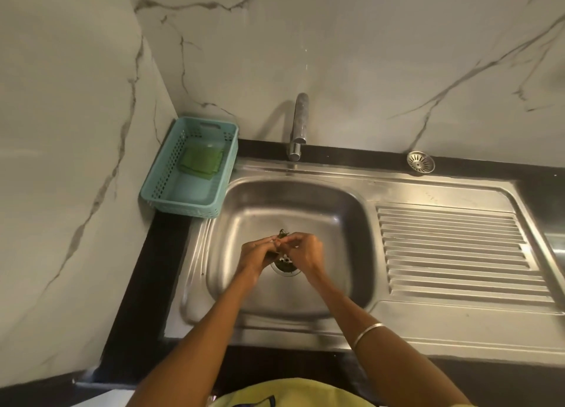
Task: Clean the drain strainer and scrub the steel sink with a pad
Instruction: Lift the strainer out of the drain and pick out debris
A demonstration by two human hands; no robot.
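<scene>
Both hands meet over the drain [286,269] in the middle of the steel sink [275,204]. My left hand [256,252] and my right hand [304,250] pinch a small clump of dark green debris [282,233] between their fingertips, just above the drain opening. More dark bits lie in the drain. A round steel drain strainer [420,161] rests on the black ledge at the back right, away from both hands. A green scrub pad [200,161] lies inside a teal basket [171,177] at the sink's left back corner.
A steel tap [299,128] stands at the back, its spout over the basin. The ribbed draining board [458,253] stretches to the right. Marble walls close the back and left. A black counter [143,272] borders the sink on the left and front.
</scene>
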